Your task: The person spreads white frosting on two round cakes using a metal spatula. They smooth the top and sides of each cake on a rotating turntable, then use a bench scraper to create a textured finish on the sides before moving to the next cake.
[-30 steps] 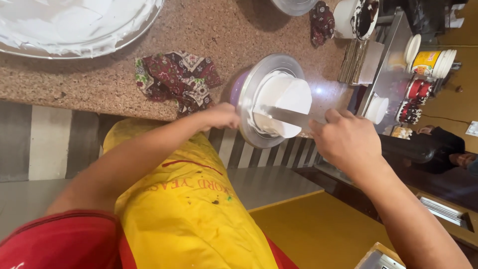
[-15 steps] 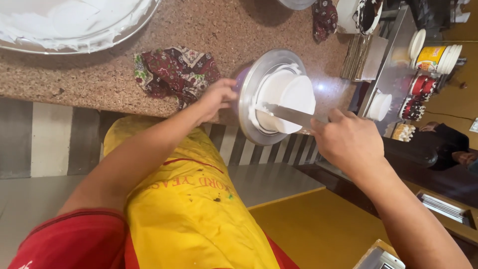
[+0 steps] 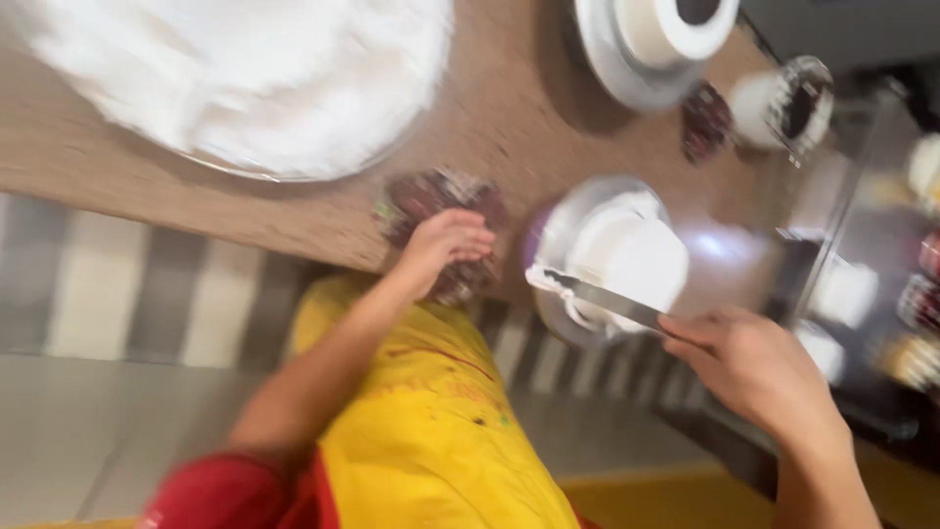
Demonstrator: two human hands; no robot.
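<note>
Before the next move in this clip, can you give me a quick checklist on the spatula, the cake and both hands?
1. Right hand grips the spatula handle: ok.
2. Blade reaches the small white cake: ok, it lies across the cake's near side.
3. Cake sits on its metal turntable: ok.
4. Left hand on the turntable: not ok, it rests on the patterned cloth.
5. Frosting smooth: cannot tell, the picture is blurred.

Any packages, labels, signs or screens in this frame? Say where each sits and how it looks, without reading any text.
No sign or screen shows.
Small containers: far right on the dark shelf, rounded, white, red and yellow, too blurred to tell any label.
Yellow apron: worn by the person, bottom centre, with faint reddish print marks.
</note>
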